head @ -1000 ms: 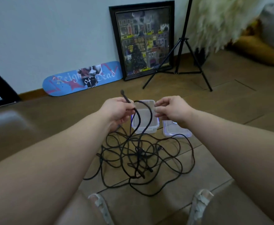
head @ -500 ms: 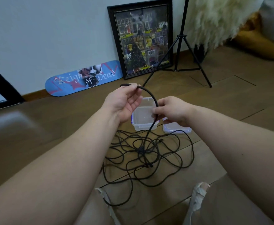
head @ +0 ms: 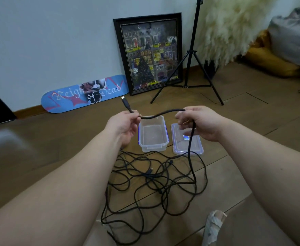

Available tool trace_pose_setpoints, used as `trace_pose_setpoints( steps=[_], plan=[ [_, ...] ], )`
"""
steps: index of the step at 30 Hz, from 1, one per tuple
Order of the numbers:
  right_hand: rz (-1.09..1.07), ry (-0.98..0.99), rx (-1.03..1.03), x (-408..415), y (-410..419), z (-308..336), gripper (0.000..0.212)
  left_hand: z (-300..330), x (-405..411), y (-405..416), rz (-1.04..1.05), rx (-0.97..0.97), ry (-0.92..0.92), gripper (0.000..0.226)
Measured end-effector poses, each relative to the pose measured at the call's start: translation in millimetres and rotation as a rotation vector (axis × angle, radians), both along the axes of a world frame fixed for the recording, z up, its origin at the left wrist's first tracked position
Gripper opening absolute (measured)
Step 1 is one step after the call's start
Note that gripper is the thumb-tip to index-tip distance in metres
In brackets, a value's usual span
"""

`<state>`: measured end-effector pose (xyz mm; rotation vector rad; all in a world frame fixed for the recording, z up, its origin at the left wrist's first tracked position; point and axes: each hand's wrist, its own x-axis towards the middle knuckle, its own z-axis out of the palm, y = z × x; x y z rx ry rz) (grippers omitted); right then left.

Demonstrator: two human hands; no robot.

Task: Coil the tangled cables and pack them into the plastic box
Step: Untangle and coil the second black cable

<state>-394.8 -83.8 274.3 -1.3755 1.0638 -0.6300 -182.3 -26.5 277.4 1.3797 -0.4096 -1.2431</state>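
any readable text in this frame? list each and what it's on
"Reign of Dead": on the blue skateboard deck leaning against the wall.
Blue label on the clear lid: too small and blurred to read.
Framed picture: tiny signs on the painted buildings, not legible.
Plastic box and black cable: no markings visible.

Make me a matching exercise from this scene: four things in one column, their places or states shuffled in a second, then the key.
Things:
1. clear plastic box
2. clear plastic lid
3. black cable plug end
4. tangled black cables

Places or states:
A. sticks up above the left hand
B. lies flat on the floor, partly behind the right hand
C. sprawled loose on the wooden floor
D. stands open with nothing inside

Pairs: 1-D, 2-B, 3-A, 4-C
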Motion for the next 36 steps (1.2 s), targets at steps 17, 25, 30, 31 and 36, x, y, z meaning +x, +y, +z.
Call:
trace_pose_setpoints(
  steps=[17, 25, 30, 31, 36],
  plan=[
    [-0.148, -0.164, -0.126, 14, -3, 16, 0.010, 2, -17, -3, -0.097, -0.060, -0.631, 0.029],
    [-0.269, -0.245, -0.100, 6, -7, 13, 0.009, -5, -26, 0, -0.436, -0.092, -0.785, 0.018],
    [-0.363, -0.217, -0.131, 5, -10, 6, 0.010, 4, -28, 3, -0.556, -0.107, -0.641, 0.016],
    [-0.372, -0.210, -0.129, 5, -11, 5, 0.009, 5, -28, 3, -0.565, -0.117, -0.591, 0.016],
    [-0.253, -0.099, -0.041, 10, -7, 2, 0.026, 22, -25, 1, -0.381, -0.246, 0.001, 0.016]
  ],
)
